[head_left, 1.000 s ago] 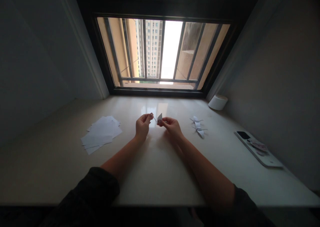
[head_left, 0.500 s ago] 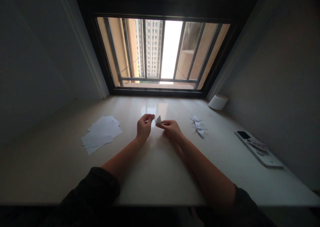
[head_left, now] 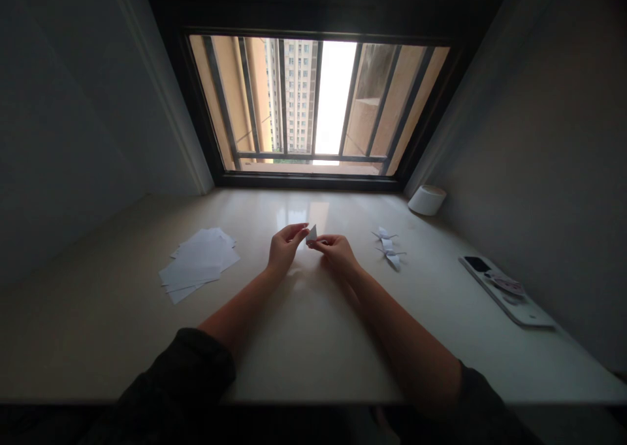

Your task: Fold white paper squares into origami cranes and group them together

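Observation:
A small folded piece of white paper [head_left: 312, 234] is held up between my hands, a little above the white sill. My left hand [head_left: 284, 244] pinches its left side with thumb and forefinger. From the right, my right hand [head_left: 337, 250] grips the lower edge of the paper in its fingertips. A pointed corner of the paper sticks up between the hands; the rest is partly covered by fingers. To the right of my hands lie two folded paper cranes [head_left: 389, 247], close together with wings spread.
Loose white paper sheets [head_left: 198, 262] lie in a fanned pile on the left of the sill [head_left: 313, 340]. A white cylindrical object [head_left: 428, 200] stands at the back right corner. Along the right wall lies a white phone-like object [head_left: 509, 301]. Behind is a barred window [head_left: 313, 182].
My left hand has shifted slightly right, and its fingertips have closed in on the folded paper. The right hand has barely moved.

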Motion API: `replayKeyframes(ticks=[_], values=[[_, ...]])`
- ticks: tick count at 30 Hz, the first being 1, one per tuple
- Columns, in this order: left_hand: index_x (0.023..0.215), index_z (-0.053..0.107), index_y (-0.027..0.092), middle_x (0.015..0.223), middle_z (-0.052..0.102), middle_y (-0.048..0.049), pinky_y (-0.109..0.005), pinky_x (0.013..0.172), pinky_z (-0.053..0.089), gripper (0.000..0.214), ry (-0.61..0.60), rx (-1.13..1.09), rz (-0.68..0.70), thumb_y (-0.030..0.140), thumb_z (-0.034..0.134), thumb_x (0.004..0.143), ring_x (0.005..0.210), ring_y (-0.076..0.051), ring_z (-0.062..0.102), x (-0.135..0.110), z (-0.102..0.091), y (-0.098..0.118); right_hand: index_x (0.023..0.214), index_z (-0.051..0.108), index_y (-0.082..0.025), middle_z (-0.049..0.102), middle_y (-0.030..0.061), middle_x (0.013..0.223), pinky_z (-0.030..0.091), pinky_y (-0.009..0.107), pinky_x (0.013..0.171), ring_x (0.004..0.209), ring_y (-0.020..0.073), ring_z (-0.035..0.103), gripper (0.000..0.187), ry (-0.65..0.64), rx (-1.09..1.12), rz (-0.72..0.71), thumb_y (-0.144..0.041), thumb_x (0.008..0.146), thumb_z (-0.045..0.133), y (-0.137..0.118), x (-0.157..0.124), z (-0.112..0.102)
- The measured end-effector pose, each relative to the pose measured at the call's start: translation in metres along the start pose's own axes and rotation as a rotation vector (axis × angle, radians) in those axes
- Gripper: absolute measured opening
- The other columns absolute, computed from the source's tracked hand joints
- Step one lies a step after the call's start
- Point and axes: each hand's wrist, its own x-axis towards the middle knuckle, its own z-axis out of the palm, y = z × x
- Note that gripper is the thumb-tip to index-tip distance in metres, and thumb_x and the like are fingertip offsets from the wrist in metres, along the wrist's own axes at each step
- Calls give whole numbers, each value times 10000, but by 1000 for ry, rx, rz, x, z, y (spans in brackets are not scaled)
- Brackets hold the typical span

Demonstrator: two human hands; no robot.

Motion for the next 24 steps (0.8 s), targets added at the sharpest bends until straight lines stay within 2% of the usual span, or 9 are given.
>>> replayKeyframes(ticks=[2,5,12,19,24], values=[[937,713,184,973,702,-89,-334,803,472,335,-22,16,4,382,711,668,891,-219,632,1,-1,-1,724,737,-165,716,66,698,467,296,666,685,203,647,309,-1,-1,-1,-407,538,780,0,0,0],[865,734,179,946,712,-90,-355,828,471,295,-23,10,-25,381,724,650,909,-237,633,1,-1,-1,726,739,-164,716,68,694,471,297,667,688,206,648,318,-7,-5,-6,-415,535,779,1,0,-1],[789,745,178,819,724,-84,-352,782,467,289,51,-26,-125,404,749,609,837,-234,640,-1,1,2,717,739,-159,711,77,675,477,309,660,689,220,652,324,3,-53,5,-431,543,771,5,1,-3],[784,742,164,752,719,-83,-340,739,465,299,147,-48,-149,399,747,599,761,-207,642,-3,6,3,722,738,-159,707,71,670,473,310,668,675,214,646,308,30,-93,-47,-431,577,750,7,3,-3],[805,740,167,790,719,-83,-315,712,453,308,177,-66,-176,402,741,606,769,-195,632,-5,8,5,727,736,-159,714,75,696,467,303,649,665,212,646,304,57,-123,-60,-428,586,742,4,3,-3]])
